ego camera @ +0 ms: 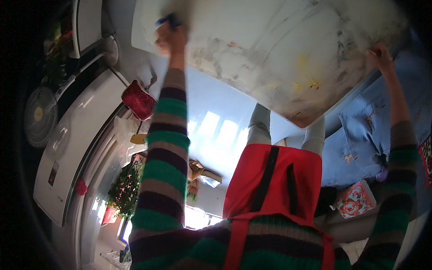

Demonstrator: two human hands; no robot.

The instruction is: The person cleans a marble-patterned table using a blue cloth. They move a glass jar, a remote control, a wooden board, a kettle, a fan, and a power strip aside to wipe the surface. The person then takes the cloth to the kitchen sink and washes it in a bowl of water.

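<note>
A pale marble-patterned tabletop (256, 40) with rounded corners spreads before me, bearing grey-brown patches and yellow marks. Near its left edge, my left hand (172, 38) is closed around a small dark blue object (172, 21). Motion blurs both, and whether the object is a cloth or something firmer is unclear. On the opposite side, my right hand (381, 59) is at the right edge of the tabletop with its fingers curled. Whether those fingers grip the edge or merely rest there cannot be made out.
Left stand a white air conditioner (64, 162), a fan (40, 116) and a red bag (139, 99). A flowering plant (126, 189) is below them. Blue bedding (357, 135) lies close on the right, beside a patterned box (356, 199). My red apron (273, 182) hangs near the table corner.
</note>
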